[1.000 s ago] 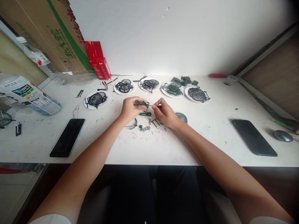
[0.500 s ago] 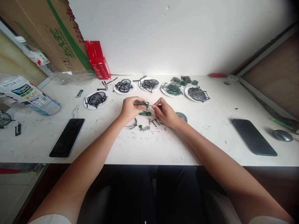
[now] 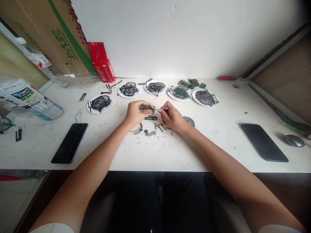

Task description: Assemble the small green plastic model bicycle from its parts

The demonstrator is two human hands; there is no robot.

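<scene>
Wheel (image 3: pixel 5 123), small and spoked, at the far left of the white table (image 3: pixel 145 155), in front of a large labelled bottle (image 3: pixel 31 97). Next, a cardboard carton (image 3: pixel 65 38) at the back, a dark phone (image 3: pixel 70 143) flat near the front edge, and a red box (image 3: pixel 106 70) standing beside the carton. In front of the box, a paper plate (image 3: pixel 95 111) of black bicycle parts (image 3: pixel 100 103); farther right, two more such plates (image 3: pixel 139 92) along the back.

At the middle, raised above the table, a small green part (image 3: pixel 146 106) pinched between thumb and fingers of the left hand (image 3: pixel 136 111). Just beneath, a long green piece (image 3: pixel 151 118); nearer the front, a curved green strip (image 3: pixel 141 128) and a small rack (image 3: pixel 152 133). Closed around a thin tool (image 3: pixel 156 109), the right hand (image 3: pixel 172 117), with the metal shaft pointing left at the green part; impossible to tell whether touching. Partly behind the right wrist, a second wheel (image 3: pixel 189 121). Farther back, a round plate (image 3: pixel 173 97) of green parts (image 3: pixel 182 93), then a last plate (image 3: pixel 194 97) of black ones. At the far right, a dark flat slab (image 3: pixel 264 142) and, just beyond, a grey mouse (image 3: pixel 293 140).
</scene>
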